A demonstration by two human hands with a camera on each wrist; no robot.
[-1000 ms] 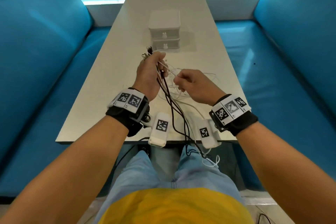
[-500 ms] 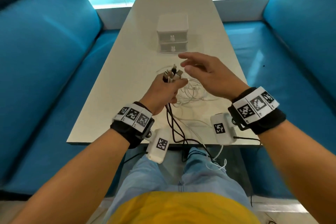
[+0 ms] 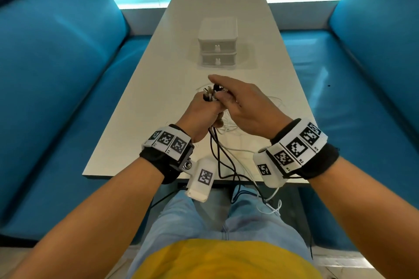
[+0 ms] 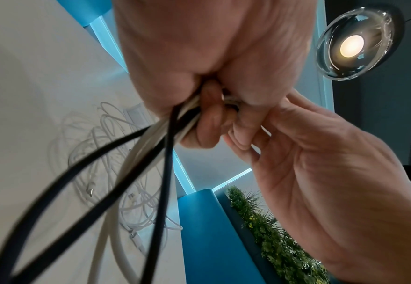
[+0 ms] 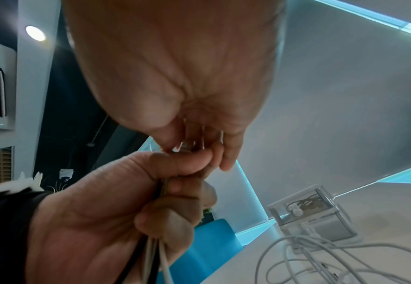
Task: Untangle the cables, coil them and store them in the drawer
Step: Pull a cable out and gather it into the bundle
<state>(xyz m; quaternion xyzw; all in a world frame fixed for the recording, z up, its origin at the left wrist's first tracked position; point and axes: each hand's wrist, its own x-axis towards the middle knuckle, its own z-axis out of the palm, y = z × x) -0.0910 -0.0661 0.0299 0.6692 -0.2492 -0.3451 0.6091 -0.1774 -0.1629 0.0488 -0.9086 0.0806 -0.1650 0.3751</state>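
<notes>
My left hand (image 3: 200, 112) grips a bundle of black and white cables (image 3: 217, 156) upright above the table, with the plug ends (image 3: 207, 93) sticking out of the top of the fist. My right hand (image 3: 241, 102) lies over those plugs: its thumb and curled fingers pinch at them while the index finger points straight ahead. The left wrist view shows the cables (image 4: 167, 153) leaving the fist and the right hand (image 4: 320, 173) against it. A loose tangle of white cables (image 5: 320, 255) lies on the table. The white two-drawer unit (image 3: 217, 45) stands further back, both drawers closed.
The long white table (image 3: 156, 97) runs between two blue benches (image 3: 56, 75) (image 3: 367, 102). Some cable ends (image 3: 272, 207) hang over the near table edge onto my lap. A lamp (image 4: 352, 44) hangs overhead.
My right hand let go of a white cable, rose open above the left fist, then came down onto the plug ends. The left hand sank a little with the bundle.
</notes>
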